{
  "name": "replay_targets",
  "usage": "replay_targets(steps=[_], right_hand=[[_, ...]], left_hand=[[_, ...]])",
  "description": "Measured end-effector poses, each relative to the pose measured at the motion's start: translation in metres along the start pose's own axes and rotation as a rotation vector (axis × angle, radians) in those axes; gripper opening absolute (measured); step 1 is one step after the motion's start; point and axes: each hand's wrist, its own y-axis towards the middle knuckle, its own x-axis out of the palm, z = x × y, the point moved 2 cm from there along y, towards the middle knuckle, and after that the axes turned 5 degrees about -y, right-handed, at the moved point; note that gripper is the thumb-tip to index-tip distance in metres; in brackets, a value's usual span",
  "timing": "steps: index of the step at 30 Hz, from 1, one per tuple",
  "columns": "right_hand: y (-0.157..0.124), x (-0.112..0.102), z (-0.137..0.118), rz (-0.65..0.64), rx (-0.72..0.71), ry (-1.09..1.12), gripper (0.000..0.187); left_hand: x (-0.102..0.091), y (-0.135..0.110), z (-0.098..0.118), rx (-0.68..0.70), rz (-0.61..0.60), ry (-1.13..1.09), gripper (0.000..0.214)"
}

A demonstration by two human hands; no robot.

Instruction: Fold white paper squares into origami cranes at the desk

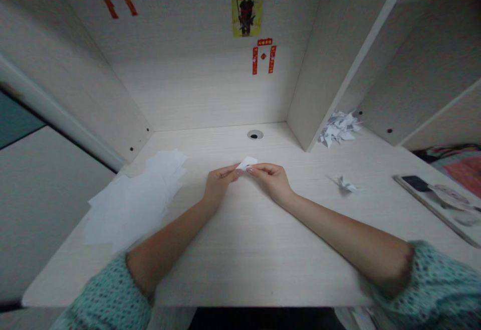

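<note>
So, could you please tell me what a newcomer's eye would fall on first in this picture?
Probably the small white paper at the centre, in the grip of the left hand and right hand above the desk. Next, the bright yellow-and-red poster high on the pale back board. Then the white sheets spread at the left and the heap of paper pieces at the far right.

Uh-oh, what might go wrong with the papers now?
The small paper might tear, as the left hand and right hand both pinch it.
The loose sheets could scatter if bumped, since they overlap untidily near the left forearm.
The lone folded paper might get crushed, lying near the right forearm.
</note>
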Motion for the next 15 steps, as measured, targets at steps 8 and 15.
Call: replay_targets(steps=[8, 15], right_hand=[[-0.0001, 0.0006, 0.0004, -0.020, 0.043, 0.070, 0.013], [0.0001, 0.0014, 0.0003, -0.022, 0.083, 0.135, 0.014]], left_hand=[[0.0001, 0.0008, 0.0034, -0.073, 0.010, -0.091, 0.040], [0.0012, 0.0004, 0.0028, -0.072, -0.011, -0.105, 0.036]])
